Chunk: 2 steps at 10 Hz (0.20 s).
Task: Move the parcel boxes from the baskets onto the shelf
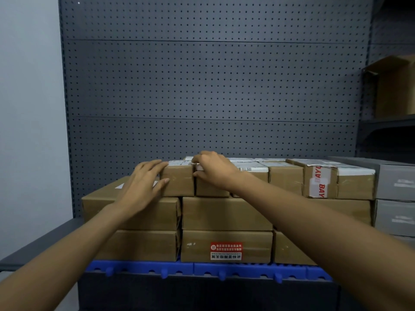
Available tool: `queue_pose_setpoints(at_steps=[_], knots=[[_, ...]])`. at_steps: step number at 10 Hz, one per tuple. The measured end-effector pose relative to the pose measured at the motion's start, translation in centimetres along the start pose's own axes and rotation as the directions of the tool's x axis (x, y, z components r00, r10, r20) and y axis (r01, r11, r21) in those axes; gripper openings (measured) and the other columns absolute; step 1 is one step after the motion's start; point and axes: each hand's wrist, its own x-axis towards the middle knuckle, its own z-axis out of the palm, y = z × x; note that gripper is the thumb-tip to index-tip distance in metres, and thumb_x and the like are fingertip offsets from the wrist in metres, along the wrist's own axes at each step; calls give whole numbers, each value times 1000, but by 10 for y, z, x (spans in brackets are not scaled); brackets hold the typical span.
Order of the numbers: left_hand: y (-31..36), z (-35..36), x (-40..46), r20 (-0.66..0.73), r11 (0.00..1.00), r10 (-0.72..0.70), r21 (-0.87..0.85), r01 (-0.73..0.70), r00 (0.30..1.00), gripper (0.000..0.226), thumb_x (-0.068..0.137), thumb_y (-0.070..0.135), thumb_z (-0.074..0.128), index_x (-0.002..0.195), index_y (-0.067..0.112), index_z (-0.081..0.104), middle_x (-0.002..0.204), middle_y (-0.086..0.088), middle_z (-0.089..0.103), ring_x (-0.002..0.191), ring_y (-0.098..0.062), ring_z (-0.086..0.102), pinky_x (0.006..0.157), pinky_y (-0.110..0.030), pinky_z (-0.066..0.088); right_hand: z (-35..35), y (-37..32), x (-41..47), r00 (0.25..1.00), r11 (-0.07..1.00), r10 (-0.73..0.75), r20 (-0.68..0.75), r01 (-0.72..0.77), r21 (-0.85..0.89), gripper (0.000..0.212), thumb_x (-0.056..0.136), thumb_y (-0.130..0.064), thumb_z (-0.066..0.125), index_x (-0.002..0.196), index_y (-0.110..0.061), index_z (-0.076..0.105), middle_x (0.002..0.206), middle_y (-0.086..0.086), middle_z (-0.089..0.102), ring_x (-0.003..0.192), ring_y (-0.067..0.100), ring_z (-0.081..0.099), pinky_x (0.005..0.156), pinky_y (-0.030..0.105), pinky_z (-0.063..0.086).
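I see my left hand (143, 184) laid flat, fingers straight and slightly spread, against the left end and front face of a small brown cardboard parcel box with a white label on top (178, 180). That box sits in the top layer of the stack, at the left end of its row, on top of a larger flat brown carton (157, 212). My right hand (214, 170) is curled over the seam between this box and the neighbouring small brown box (211, 189) just to its right, thumb low on the front, fingertips hooked over the top edge; which of the two it actually grips, I cannot tell. Further right in the same row stands a brown box wrapped in white tape with red letters (321, 181). The whole stack rests on a blue plastic ribbed platform (208, 269) at the front edge of the dark grey shelf (202, 292), backed by a grey perforated metal panel (213, 86). A carton with a red and white sticker (226, 246) lies in the bottom layer.
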Motion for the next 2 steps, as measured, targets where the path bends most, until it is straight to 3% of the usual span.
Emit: queue_pose_setpoints(at_steps=[2], knots=[[26,-14,13,-28,996,79,50,-78,996,43,97,31,52,139,18,49,140,-2,50,132,-21,39,107,-39,36,-23,26,-28,996,996,89,-17,-89,21,41,100,-32,50,136,-11,52,134,9,55,121,28,52,95,38,44]])
